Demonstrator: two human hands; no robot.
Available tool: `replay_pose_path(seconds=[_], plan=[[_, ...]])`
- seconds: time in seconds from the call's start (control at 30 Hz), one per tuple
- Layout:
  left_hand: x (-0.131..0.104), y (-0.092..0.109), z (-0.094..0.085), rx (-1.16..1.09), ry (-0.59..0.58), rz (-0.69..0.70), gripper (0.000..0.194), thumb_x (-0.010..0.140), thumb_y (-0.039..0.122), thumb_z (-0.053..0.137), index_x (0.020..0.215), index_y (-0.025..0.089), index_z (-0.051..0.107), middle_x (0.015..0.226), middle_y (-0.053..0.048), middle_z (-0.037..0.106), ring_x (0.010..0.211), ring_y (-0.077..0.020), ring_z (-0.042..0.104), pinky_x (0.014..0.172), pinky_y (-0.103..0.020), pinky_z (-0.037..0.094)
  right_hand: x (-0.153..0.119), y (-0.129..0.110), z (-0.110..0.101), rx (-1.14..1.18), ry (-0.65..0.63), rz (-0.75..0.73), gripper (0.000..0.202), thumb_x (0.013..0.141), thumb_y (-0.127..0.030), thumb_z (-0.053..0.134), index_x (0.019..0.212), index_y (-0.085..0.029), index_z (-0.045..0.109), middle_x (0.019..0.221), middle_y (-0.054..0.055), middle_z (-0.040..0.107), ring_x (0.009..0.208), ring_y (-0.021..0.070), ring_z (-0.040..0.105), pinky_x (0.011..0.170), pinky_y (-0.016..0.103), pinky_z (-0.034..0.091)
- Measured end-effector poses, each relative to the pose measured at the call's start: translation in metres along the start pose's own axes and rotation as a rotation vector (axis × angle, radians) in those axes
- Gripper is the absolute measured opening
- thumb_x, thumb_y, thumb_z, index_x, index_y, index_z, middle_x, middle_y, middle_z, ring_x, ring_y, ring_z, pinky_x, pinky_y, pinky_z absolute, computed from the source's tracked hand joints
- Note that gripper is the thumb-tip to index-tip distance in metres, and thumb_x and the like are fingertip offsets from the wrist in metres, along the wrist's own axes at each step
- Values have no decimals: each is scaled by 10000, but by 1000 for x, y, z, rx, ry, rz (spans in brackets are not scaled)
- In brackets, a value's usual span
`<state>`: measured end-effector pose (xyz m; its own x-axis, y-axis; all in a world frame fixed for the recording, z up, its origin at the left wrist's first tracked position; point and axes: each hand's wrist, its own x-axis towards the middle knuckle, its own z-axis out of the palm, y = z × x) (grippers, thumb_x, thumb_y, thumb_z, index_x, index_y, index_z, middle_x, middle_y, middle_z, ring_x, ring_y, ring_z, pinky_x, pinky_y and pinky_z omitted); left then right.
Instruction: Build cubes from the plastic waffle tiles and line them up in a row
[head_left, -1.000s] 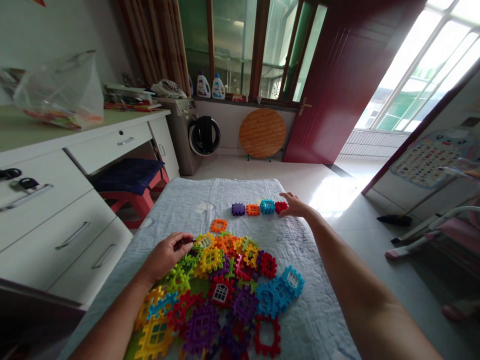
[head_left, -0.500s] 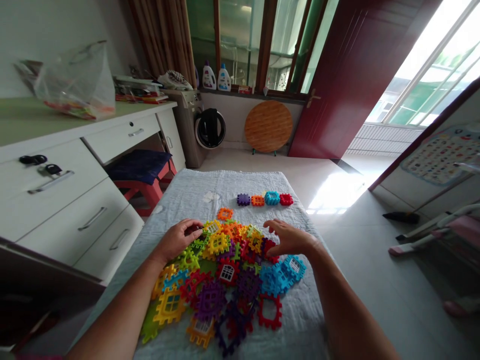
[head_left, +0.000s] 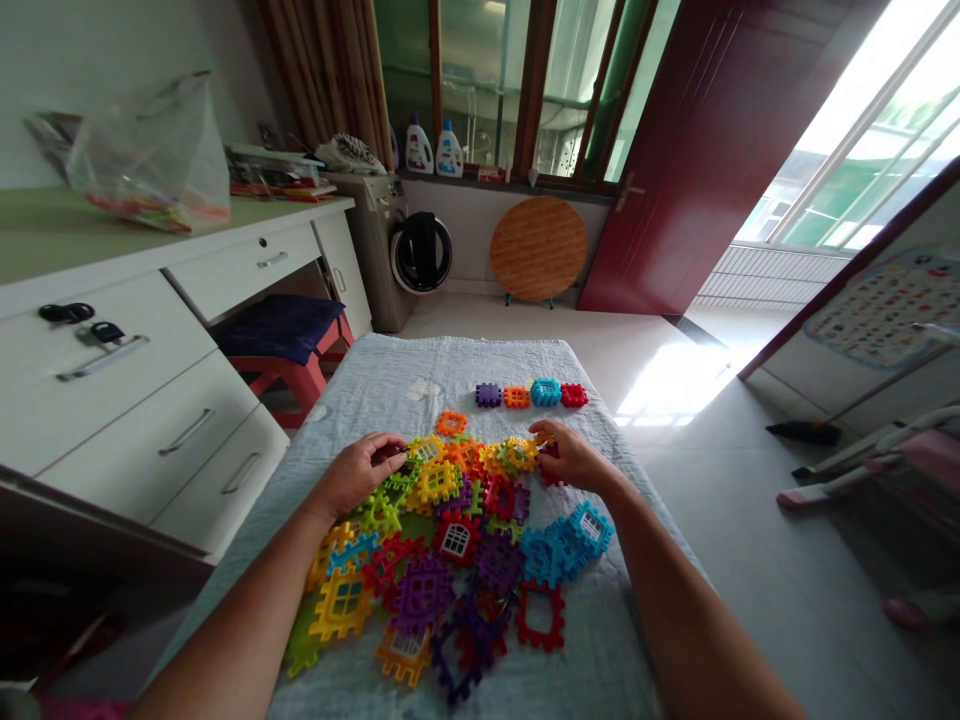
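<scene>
Colourful notched plastic pieces lie in a loose pile on a cloth-covered table. My left hand rests at the pile's upper left, its fingers curled together beside a yellow window piece; whatever they pinch is hidden. At the upper right, my right hand has its fingers closed on a yellow piece. Behind the pile, a purple block, an orange block, a blue block and a red block stand in a row. A single orange piece lies just above the pile.
A white desk with drawers runs along the left, with a plastic bag on top. Below it is a red stool with a dark seat. A washing machine and a round wooden board stand beyond the table.
My right hand has moved slightly left and closed its fingers on the yellow piece, which has shifted within the pile. My left hand has barely moved.
</scene>
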<state>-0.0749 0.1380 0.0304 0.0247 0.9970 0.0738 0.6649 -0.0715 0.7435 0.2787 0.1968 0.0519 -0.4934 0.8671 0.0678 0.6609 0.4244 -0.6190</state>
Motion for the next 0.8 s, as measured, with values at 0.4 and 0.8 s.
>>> replay_pose_path(seconds=[0.4, 0.8], plan=[[0, -2, 0, -37, -13, -11, 426, 753, 538, 567, 978, 186, 654, 947, -64, 691, 859, -221, 649, 827, -340, 513, -3, 25, -8, -198, 179, 108, 350, 721, -243, 590, 1067, -205, 551, 1117, 86, 549, 963, 210, 560, 797, 318, 445], [1, -4, 1, -29, -10, 2, 407, 762, 531, 562, 968, 192, 654, 953, -63, 686, 876, -218, 645, 828, -331, 516, -12, 9, -10, -335, -88, 163, 495, 628, -261, 642, 1093, -189, 488, 983, 76, 611, 842, 201, 564, 670, 256, 376]])
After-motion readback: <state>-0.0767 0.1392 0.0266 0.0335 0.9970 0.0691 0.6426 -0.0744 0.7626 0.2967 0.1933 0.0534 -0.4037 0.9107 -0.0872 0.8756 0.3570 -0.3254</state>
